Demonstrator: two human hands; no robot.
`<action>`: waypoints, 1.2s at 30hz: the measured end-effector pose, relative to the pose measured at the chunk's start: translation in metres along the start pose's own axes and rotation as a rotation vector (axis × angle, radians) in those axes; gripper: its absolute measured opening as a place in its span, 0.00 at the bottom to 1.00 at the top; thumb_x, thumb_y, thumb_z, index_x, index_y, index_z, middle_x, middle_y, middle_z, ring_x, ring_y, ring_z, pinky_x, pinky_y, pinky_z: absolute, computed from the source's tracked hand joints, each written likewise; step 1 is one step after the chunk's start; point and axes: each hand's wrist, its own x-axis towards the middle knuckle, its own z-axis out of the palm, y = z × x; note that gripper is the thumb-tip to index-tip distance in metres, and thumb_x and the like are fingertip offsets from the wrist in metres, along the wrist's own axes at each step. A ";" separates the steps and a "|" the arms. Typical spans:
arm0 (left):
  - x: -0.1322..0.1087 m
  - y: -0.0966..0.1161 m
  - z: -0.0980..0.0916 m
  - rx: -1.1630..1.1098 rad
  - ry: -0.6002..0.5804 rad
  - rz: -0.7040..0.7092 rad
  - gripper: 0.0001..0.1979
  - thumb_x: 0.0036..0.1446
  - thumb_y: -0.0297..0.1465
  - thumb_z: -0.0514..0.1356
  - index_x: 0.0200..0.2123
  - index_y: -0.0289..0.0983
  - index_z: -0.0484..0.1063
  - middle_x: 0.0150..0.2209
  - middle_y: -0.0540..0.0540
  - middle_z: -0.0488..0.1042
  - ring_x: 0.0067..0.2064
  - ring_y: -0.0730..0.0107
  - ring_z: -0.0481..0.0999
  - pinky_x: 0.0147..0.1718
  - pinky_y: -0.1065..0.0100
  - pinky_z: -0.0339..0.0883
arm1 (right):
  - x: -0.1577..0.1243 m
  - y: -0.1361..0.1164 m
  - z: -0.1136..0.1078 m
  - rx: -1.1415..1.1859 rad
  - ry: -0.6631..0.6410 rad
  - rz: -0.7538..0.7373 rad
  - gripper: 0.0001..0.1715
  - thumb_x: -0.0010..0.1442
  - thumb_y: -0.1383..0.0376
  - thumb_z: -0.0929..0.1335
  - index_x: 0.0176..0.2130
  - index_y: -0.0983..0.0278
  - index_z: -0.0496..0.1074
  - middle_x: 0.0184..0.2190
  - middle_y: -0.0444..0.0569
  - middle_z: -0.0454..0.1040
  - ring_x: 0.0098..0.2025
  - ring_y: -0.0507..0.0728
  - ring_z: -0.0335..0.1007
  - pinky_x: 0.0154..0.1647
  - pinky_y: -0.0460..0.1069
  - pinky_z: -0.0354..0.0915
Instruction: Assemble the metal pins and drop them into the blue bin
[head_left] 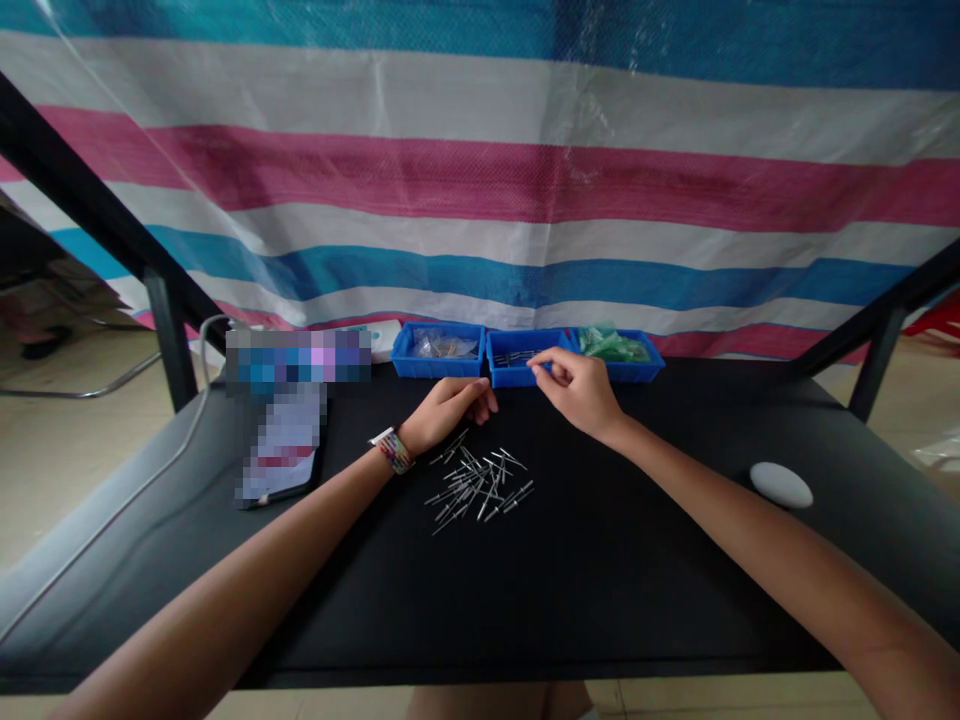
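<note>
A loose pile of silver blind rivets [476, 485] lies on the black table. Just behind it, my left hand [448, 408] rests with curled fingers in front of the blue bins; whatever is inside those fingers is hidden. My right hand [577, 390] is at the front right of the middle blue bin [517, 379], thumb and fingers pinched together over its rim. Several more rivets [512, 357] lie inside this bin, close to my right fingertips. Anything within the pinch is too small to make out.
The left blue bin [437, 368] holds clear plastic bags, and the right blue bin [645, 373] holds green plastic packaging [611, 345]. A white oval object [781, 485] sits at right. A blurred phone-like item [285, 450] and a white cable [187, 440] lie at left.
</note>
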 end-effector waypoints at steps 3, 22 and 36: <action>0.000 0.000 0.000 -0.027 0.008 0.021 0.30 0.70 0.54 0.54 0.35 0.32 0.78 0.27 0.44 0.77 0.29 0.69 0.75 0.32 0.69 0.67 | -0.005 -0.017 0.000 0.053 -0.340 -0.123 0.07 0.65 0.67 0.71 0.37 0.63 0.81 0.22 0.39 0.66 0.25 0.50 0.60 0.32 0.48 0.55; 0.001 -0.002 0.001 -0.013 0.014 0.027 0.30 0.70 0.54 0.54 0.35 0.33 0.78 0.26 0.46 0.76 0.29 0.69 0.74 0.32 0.69 0.68 | -0.014 -0.036 0.004 -0.046 -0.800 0.060 0.11 0.56 0.72 0.74 0.40 0.62 0.81 0.34 0.43 0.80 0.33 0.51 0.73 0.33 0.47 0.59; 0.001 -0.003 0.001 -0.008 0.010 0.021 0.29 0.70 0.53 0.54 0.35 0.33 0.78 0.27 0.45 0.77 0.30 0.69 0.75 0.32 0.69 0.69 | -0.011 -0.041 -0.002 -0.255 -0.803 0.037 0.05 0.56 0.69 0.73 0.33 0.63 0.73 0.37 0.46 0.77 0.35 0.53 0.69 0.33 0.48 0.56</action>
